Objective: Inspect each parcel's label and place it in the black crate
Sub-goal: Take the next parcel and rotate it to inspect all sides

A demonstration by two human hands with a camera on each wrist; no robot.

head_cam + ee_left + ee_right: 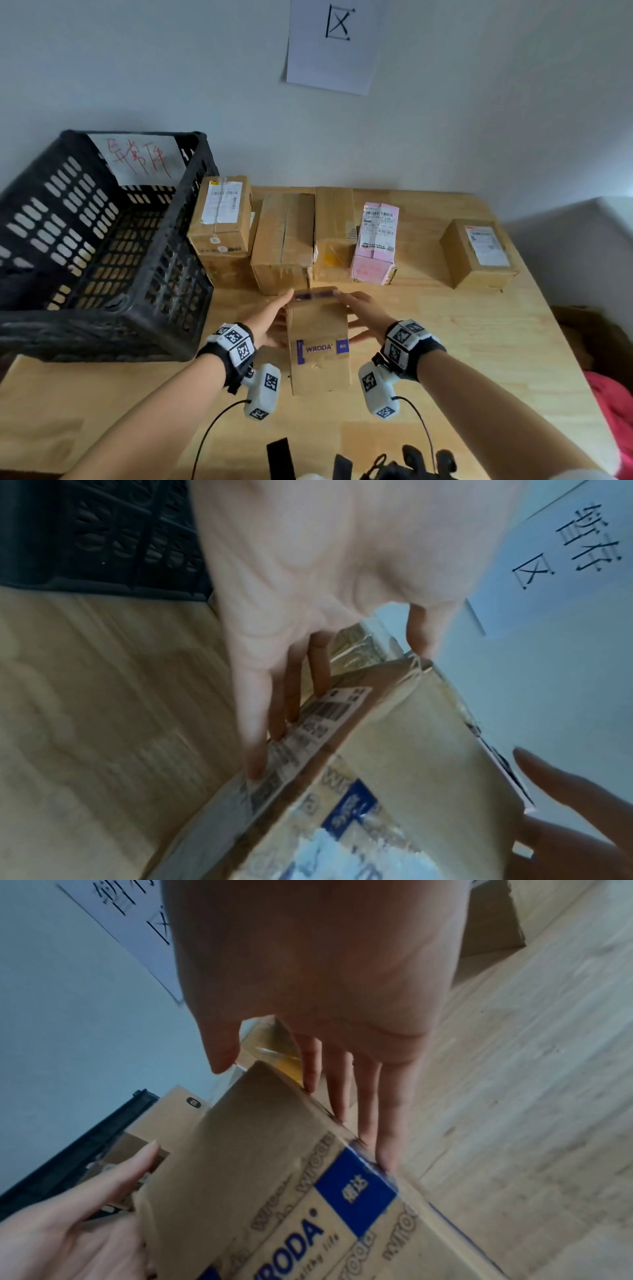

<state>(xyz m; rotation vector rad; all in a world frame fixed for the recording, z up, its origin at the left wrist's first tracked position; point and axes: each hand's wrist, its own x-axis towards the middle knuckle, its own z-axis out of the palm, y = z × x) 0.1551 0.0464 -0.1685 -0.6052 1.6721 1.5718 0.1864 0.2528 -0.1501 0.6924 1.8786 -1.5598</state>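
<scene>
A brown cardboard parcel (320, 356) printed "WRODA" on a purple band is held tilted between my two hands at the table's middle. My left hand (270, 318) presses its left side with straight fingers. In the left wrist view those fingers (260, 723) lie along a white barcode label (308, 737) on that side of the parcel (411, 750). My right hand (363, 311) presses the opposite side, its fingers (377, 1110) straight along the parcel's (257, 1150) edge. The black crate (68, 329) stands at the left, with a white sheet bearing red writing (144, 159) on its far wall.
Several more cardboard parcels line the back of the wooden table (462, 342): one beside the crate (222, 219), two plain ones (284, 236), one with a pink label (375, 240), and one at far right (479, 253). A paper sign (335, 44) hangs on the wall.
</scene>
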